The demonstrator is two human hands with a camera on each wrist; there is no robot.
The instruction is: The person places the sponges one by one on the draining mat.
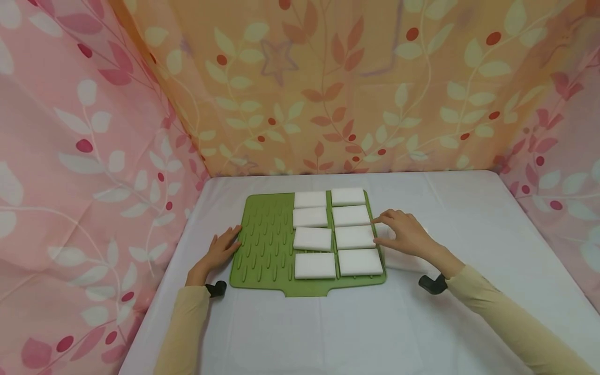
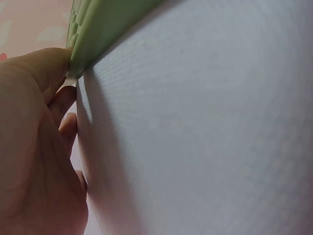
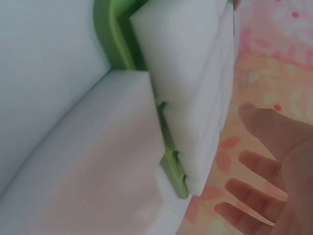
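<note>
A green ridged drying mat point(image 1: 264, 245) lies on the white table. On its middle and right side sit several white rectangular sponge-like blocks point(image 1: 361, 262) in two columns. My left hand point(image 1: 222, 251) rests at the mat's left edge; in the left wrist view its thumb point(image 2: 49, 68) touches the mat's rim point(image 2: 93, 44). My right hand point(image 1: 407, 233) is over the mat's right edge, thumb and fingers apart, close to the right column. In the right wrist view the right hand point(image 3: 288, 166) has spread fingers and holds nothing; the blocks point(image 3: 181, 54) stand beside it.
A white item point(image 1: 407, 260) lies right of the mat, partly under my right hand; a large white face point(image 3: 98, 147) shows there in the right wrist view. The white tablecloth point(image 1: 365, 333) extends in front. Floral curtains point(image 1: 304, 88) hang behind and at both sides.
</note>
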